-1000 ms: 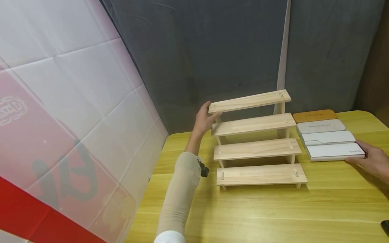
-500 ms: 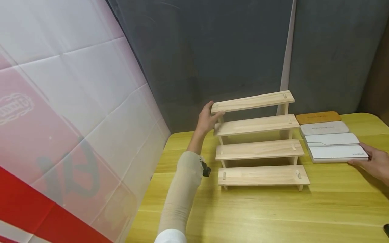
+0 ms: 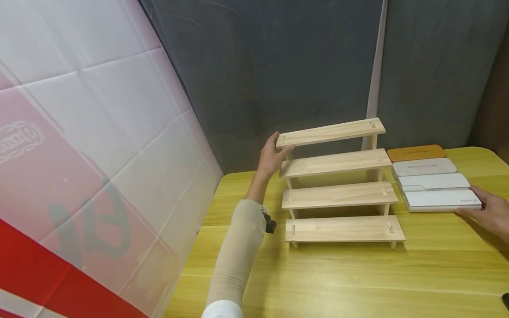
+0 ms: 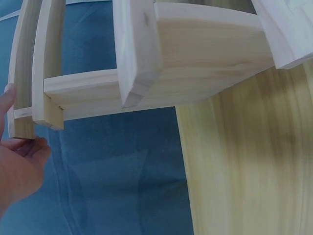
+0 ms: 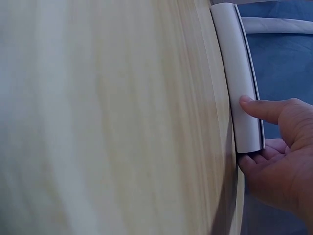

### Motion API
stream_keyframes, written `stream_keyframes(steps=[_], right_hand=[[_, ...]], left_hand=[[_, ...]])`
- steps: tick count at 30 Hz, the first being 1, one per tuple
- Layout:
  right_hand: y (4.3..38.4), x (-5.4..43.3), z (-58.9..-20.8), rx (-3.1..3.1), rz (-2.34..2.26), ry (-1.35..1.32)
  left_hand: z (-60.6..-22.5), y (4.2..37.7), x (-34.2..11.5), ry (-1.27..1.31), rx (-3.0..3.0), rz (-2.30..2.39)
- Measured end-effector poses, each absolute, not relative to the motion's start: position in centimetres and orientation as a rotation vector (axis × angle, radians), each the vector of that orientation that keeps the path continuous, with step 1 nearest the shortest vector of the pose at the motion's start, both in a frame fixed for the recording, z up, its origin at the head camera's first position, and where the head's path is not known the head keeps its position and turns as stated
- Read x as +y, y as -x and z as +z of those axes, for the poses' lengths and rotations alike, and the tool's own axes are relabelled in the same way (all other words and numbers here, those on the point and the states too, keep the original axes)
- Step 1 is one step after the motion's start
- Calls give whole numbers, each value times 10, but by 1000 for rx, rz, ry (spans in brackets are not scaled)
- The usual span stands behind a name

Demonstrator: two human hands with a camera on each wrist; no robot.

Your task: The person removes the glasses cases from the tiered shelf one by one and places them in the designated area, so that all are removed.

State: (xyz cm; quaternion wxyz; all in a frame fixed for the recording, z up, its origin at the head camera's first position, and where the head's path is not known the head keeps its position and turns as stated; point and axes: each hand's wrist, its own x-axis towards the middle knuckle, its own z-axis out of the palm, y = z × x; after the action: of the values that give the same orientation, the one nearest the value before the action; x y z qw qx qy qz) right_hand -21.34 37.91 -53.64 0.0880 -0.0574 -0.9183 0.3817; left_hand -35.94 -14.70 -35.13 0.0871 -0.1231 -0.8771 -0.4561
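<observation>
A stepped wooden rack (image 3: 339, 194) with several pale shelves stands on the table. My left hand (image 3: 271, 158) grips the left end of its top shelf (image 3: 332, 132), thumb in front and fingers behind. The left wrist view shows that hand (image 4: 22, 161) around the end of the board. To the right of the rack, several flat glasses cases lie in a row. The front white glasses case (image 3: 443, 201) has my right hand (image 3: 491, 212) at its right end. In the right wrist view the thumb presses the near side of that case (image 5: 239, 83), with the fingers curled at its end.
Behind the front case lie another white case (image 3: 433, 181), a light grey case (image 3: 424, 167) and an orange-brown case (image 3: 416, 153). A dark object (image 3: 505, 302) sits at the right table edge. Grey curtain (image 3: 310, 66) hangs behind; a printed sheet (image 3: 99, 132) slopes on the left.
The whole scene has shifted slightly right in the head view since one second ago. Both hands keep their places on the rack and the front glasses case.
</observation>
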Motion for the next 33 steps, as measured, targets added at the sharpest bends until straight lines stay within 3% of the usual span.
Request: stream_keyframes(steps=[9,17,33], right_hand=[[213,377,-532,-2716,1185,174],[209,357,-506,-2612,1240,197],[201,299,-470,-2451,1369,-32]], left_hand=[[-357,351,-157,340,-2506,-1496],[-367,340,-176,331,-2466,-1512],[-389,305,-200,398,-2468,-1495]])
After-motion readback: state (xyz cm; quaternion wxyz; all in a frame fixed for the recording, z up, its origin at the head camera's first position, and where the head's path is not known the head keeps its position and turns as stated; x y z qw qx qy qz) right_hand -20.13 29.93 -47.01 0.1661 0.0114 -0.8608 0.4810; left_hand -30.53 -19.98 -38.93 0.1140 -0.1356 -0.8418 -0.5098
